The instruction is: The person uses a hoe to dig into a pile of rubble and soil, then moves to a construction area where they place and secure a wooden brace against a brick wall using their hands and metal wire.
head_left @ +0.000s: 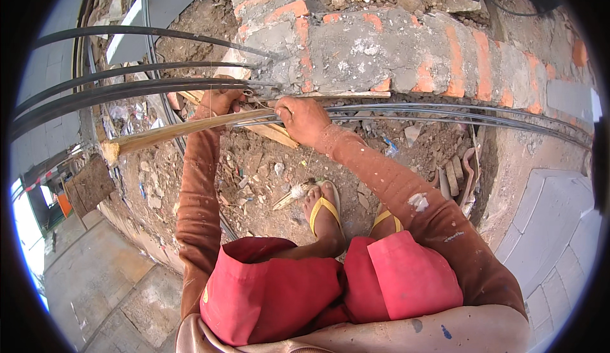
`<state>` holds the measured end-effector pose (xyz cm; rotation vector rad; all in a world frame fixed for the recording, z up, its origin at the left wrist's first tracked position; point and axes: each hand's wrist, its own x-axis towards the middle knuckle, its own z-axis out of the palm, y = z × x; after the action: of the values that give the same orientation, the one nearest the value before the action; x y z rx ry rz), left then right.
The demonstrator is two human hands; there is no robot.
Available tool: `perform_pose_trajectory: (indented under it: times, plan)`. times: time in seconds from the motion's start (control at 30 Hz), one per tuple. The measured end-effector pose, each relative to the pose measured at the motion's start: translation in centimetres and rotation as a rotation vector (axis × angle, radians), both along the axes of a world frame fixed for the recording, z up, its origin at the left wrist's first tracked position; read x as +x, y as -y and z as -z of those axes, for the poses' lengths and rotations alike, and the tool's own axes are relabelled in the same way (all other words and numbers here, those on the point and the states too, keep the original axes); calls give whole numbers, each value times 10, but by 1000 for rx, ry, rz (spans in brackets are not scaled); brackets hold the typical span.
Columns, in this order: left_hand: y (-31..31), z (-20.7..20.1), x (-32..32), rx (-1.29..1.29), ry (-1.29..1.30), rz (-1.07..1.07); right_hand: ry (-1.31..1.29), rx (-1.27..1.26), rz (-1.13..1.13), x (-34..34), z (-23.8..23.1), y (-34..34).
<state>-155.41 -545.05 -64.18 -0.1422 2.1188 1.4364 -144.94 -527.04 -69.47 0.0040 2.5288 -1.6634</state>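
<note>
My left hand [219, 101] is closed at the rebar ends beside the wall, its fingers curled, with what they hold hidden. My right hand [305, 121] is closed too, thumb and fingers pressed together just above a bundle of thin steel rods [445, 118]. What sits in that pinch is too small to make out; a thin strand seems to run between the hands. A wooden stick [171, 132] slants past my left wrist toward my right hand. Dark rebar [127, 87] comes from the left and meets the wall near my left hand.
A low brick wall with rough mortar [356, 54] spans the far side. Rubble and broken brick cover the ground [260, 169] around my yellow-strapped sandals [327, 210]. Another wooden piece [273, 134] lies under the rods. Grey blocks [549, 226] stand at right, paving slabs [121, 283] at left.
</note>
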Motion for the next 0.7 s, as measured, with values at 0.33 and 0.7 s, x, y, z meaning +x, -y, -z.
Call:
perform_pose_trajectory:
  times: [0.33,0.7]
  plan:
    - [-18,-5,0,-94,-52,3,3,-37,38,9,-1,-10]
    - [-4,2,11,84,-121,113,64,-37,-6,7,-1,-2]
